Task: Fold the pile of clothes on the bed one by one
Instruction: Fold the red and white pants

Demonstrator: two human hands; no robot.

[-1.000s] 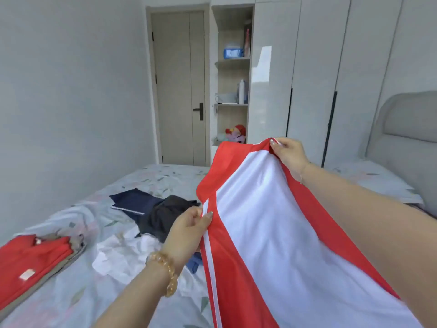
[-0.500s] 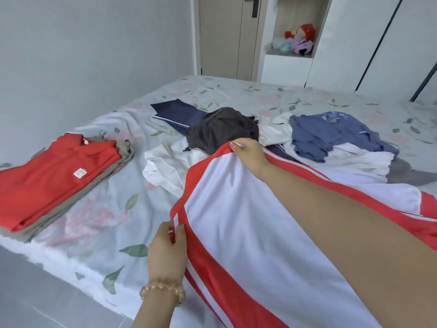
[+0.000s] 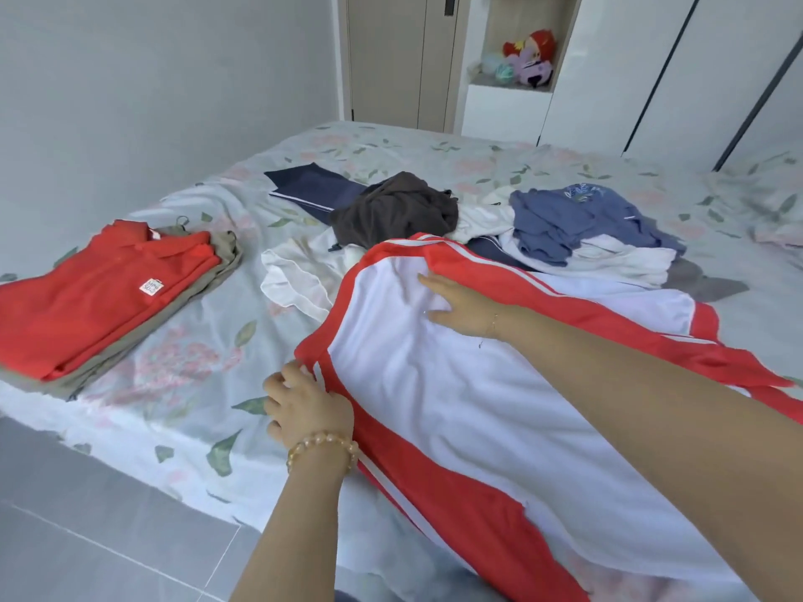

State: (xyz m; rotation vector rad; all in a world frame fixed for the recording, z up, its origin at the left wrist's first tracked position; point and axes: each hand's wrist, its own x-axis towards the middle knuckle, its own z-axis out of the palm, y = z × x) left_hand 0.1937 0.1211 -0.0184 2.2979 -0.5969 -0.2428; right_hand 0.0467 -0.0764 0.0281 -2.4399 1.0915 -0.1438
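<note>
A red and white garment (image 3: 456, 406) lies spread over the near side of the bed (image 3: 182, 375). My left hand (image 3: 306, 404) pinches its red, white-striped left edge near the bed's front. My right hand (image 3: 460, 304) lies flat on the white panel with fingers straight. Behind it is the unfolded pile: a brown garment (image 3: 395, 210), a navy garment (image 3: 313, 186), a blue garment (image 3: 582, 219) and white clothes (image 3: 295, 275).
A folded stack with a red shirt (image 3: 100, 293) on top of a beige piece sits at the bed's left corner. Grey floor tiles (image 3: 87, 536) lie below the bed edge. A door, a shelf with a plush toy (image 3: 528, 58) and wardrobes stand behind.
The red and white garment came down from being held in the air and now lies on the bed. My right hand let go of its top edge and flattened onto the white panel.
</note>
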